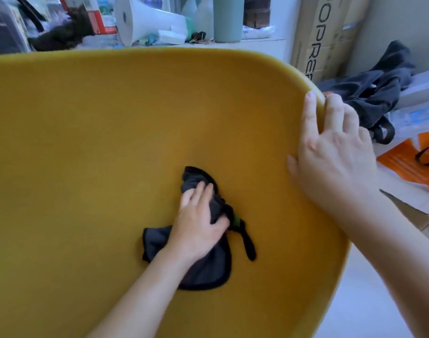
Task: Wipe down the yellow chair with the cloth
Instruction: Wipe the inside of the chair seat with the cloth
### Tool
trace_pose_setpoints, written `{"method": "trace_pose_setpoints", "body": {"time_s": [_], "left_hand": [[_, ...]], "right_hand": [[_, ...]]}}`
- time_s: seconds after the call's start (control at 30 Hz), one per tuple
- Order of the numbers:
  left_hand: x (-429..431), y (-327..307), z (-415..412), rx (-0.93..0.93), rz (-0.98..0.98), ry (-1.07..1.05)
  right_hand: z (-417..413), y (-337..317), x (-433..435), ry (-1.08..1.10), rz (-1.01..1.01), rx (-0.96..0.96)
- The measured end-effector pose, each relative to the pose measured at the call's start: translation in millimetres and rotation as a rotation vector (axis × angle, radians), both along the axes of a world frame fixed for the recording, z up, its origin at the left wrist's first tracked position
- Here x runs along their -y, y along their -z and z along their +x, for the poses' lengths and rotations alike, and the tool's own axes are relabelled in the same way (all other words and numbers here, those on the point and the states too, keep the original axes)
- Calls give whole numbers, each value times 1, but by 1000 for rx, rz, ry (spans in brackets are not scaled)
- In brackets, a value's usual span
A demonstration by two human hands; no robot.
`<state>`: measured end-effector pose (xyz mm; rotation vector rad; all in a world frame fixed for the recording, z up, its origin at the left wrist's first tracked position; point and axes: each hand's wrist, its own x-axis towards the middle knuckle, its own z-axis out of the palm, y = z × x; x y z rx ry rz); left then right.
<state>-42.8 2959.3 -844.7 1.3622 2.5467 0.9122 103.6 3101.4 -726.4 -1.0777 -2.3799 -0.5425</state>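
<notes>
Left hand point(198, 225) grips the bunched black cloth point(208, 269) against the yellow chair point(98, 142) seat centre (cloth under and around the palm). Right hand point(335, 152) clasps the chair's right rim, fingers curled over the edge. Behind: white megaphone point(140, 18), cardboard box point(323, 32).

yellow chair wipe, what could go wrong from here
The cloth is bunched under the left hand, so strokes may miss much of the yellow chair. Its loose strap trails and could snag. The right hand grips the rim, so that spot may go unwiped.
</notes>
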Motion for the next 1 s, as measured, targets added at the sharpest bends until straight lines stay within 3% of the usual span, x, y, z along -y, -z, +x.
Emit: {"method": "trace_pose_setpoints", "body": {"time_s": [0.1,0.17,0.27,0.37,0.47,0.53,0.6,0.67,0.73,0.87,0.93,1.0], "left_hand": [[7,-18,70,-27,55,374],[14,-18,66,-204,39,442],[18,-1,10,-394,-44,233],[32,11,-67,-314,-261,-159],[38,8,-91,-198,-240,-364],[28,5,-59,-206,-168,-196],[27,7,-6,-292,-104,142],[40,7,12,-403,-138,345],[52,6,-38,-550,-225,227],[89,0,-158,-477,-319,-389],[73,4,-145,-389,-255,-418],[45,8,-94,-385,-232,-203]], "right_hand": [[0,0,-1,33,-4,8],[1,-3,0,28,-13,14],[-2,-3,19,-33,-44,31],[-18,10,58,-209,-156,169],[-36,29,67,-216,-312,293],[-47,38,59,-180,-323,309],[-61,41,50,-219,-329,248],[-76,42,45,-274,-358,224],[-88,46,45,-287,-364,255],[-95,71,60,-285,-408,353],[-100,80,66,-287,-445,323],[-112,80,70,-310,-571,144]]}}
